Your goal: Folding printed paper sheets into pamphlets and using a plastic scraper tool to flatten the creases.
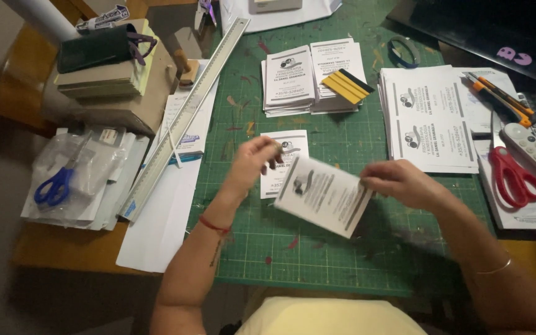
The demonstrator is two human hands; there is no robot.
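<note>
The right hand (398, 183) pinches a printed card (325, 195) by one edge above the mat (342, 260), while the left hand (252, 158), fingers seemingly closed on nothing, hovers nearby, so the card could slip or crease.

We see a green cutting mat (317, 248) on the counter (63, 248). Far on it lie two stacks of printed cards (308, 77) with a yellow squeegee (347, 85) on top. At right sit a pile of uncut sheets (429, 118), red scissors (513, 174), an orange utility knife (497, 93) and a white remote (531, 149). Left of the mat we find a long metal ruler (187, 111) and blue scissors (54, 186).
</note>
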